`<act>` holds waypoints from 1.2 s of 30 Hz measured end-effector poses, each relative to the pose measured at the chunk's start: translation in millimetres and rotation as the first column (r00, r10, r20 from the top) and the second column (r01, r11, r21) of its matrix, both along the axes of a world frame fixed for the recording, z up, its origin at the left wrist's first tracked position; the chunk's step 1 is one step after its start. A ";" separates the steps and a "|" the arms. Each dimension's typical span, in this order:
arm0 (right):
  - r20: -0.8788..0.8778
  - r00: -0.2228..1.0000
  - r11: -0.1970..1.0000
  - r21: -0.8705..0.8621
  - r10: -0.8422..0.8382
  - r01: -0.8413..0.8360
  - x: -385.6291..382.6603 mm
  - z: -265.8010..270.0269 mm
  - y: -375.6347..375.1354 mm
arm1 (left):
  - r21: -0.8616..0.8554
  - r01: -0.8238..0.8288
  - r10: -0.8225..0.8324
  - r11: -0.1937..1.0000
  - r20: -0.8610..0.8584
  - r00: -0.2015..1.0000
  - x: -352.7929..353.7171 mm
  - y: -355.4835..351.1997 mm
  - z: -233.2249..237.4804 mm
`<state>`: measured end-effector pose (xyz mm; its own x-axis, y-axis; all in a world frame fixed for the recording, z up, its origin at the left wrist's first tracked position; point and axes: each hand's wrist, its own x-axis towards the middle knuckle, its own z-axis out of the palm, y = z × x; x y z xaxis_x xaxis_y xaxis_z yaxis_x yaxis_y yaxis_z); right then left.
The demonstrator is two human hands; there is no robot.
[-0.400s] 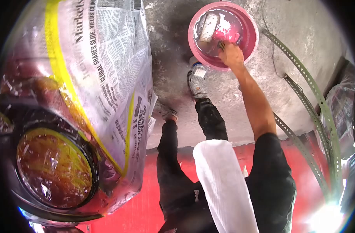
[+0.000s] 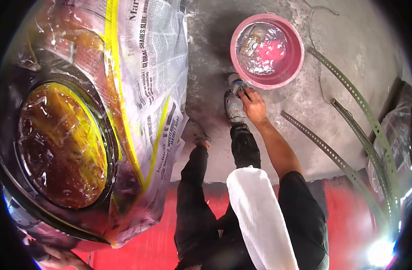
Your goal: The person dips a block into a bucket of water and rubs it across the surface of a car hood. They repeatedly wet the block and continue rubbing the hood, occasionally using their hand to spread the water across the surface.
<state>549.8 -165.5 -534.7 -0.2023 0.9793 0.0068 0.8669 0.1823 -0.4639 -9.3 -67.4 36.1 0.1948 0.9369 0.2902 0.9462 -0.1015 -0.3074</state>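
Observation:
My right hand [image 2: 255, 107] is down by the dirty light-coloured shoe [image 2: 233, 108] on my foot, just below the pink basin [image 2: 298, 67]. Its fingers are closed at a small greyish thing next to the toe of the shoe, and I cannot tell what they hold. A small container with a blue band [image 2: 235, 80] lies against the basin side, by the fingertips. Rippled water fills the basin, with a pale block [image 2: 251, 42] under the surface. My left hand [image 2: 59, 258] shows partly at the lower left edge, below the masked car part, its fingers mostly out of sight.
On the left stands a car body part covered with newspaper [image 2: 163, 58] and yellow tape [image 2: 112, 40], around a plastic-covered round lamp [image 2: 64, 144]. Perforated metal strips [image 2: 350, 81] lie at the right, near clear plastic sheeting [image 2: 395, 130]. A white cloth [image 2: 262, 216] hangs in front of me.
My right hand has come out of the basin and moved down beside the shoe. The water ripples where it was. A hand has come into view at the lower left.

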 end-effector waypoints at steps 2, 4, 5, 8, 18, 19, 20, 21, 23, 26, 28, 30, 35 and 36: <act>0.013 1.000 0.999 -0.035 0.011 -0.010 2.0 -32.0 -8.9 | 0.095 -0.060 0.059 0.994 0.014 0.998 2.7 -5.5 -8.4; 0.002 1.000 0.998 -0.060 -0.014 0.014 0.1 -41.7 -10.1 | 0.140 -0.117 0.111 0.983 0.045 0.993 15.4 -4.2 -10.7; -0.019 1.000 0.999 -0.045 -0.016 0.016 -4.0 -39.3 -11.7 | 0.158 -0.111 0.108 0.981 0.026 0.994 18.4 -3.2 -13.6; -0.008 0.966 0.945 -0.211 -0.259 0.251 -14.5 -39.1 -15.0 | 0.198 -0.156 0.104 0.968 0.251 0.962 25.9 -2.4 -24.0; -0.030 0.964 0.883 -0.409 -0.264 0.229 -28.2 93.6 33.1 | 0.114 -0.137 0.128 0.984 0.083 0.988 56.1 -5.7 -33.2; -0.008 0.965 0.892 -0.383 -0.263 0.240 -24.1 110.2 31.5 | 0.113 -0.108 0.091 0.988 0.142 0.986 59.7 -2.7 -32.0; -0.031 0.959 0.891 -0.377 -0.283 0.251 -18.0 135.5 35.4 | 0.100 -0.088 0.071 0.991 0.170 0.983 54.5 -5.0 -35.3; -0.045 0.952 0.886 -0.383 -0.302 0.263 -12.9 166.6 35.3 | 0.105 -0.073 0.051 0.992 0.199 0.979 56.4 -2.9 -35.3; 0.023 0.937 0.851 -0.410 -0.350 0.328 -2.1 223.2 39.2 | 0.070 -0.048 0.029 0.996 0.261 0.965 62.4 4.0 -22.2; 0.131 0.893 0.756 -0.490 -0.430 0.435 26.2 294.4 53.8 | 0.206 -0.102 0.021 0.973 0.364 0.931 49.9 5.6 -47.4; 0.192 0.883 0.732 -0.500 -0.427 0.463 51.3 323.9 50.6 | 0.183 -0.167 0.077 0.969 0.417 0.906 55.1 2.1 -40.6; 0.238 0.878 0.722 -0.502 -0.415 0.477 59.3 345.5 60.3 | 0.139 -0.215 0.127 0.967 0.468 0.875 62.8 -2.3 -30.8; 0.284 0.899 0.774 -0.462 -0.333 0.433 57.4 384.3 131.7 | 0.195 -0.242 0.135 0.951 0.443 0.886 61.4 8.2 -36.1; 0.283 0.908 0.793 -0.451 -0.309 0.410 54.6 389.8 154.2 | 0.182 -0.269 0.151 0.946 0.486 0.861 64.1 7.6 -33.2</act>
<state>604.3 -11.2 -144.9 0.2177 0.8424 -0.4929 0.9015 -0.3671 -0.2292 54.8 -59.8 2.9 -0.2096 0.8324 0.5130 0.9746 0.1354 0.1785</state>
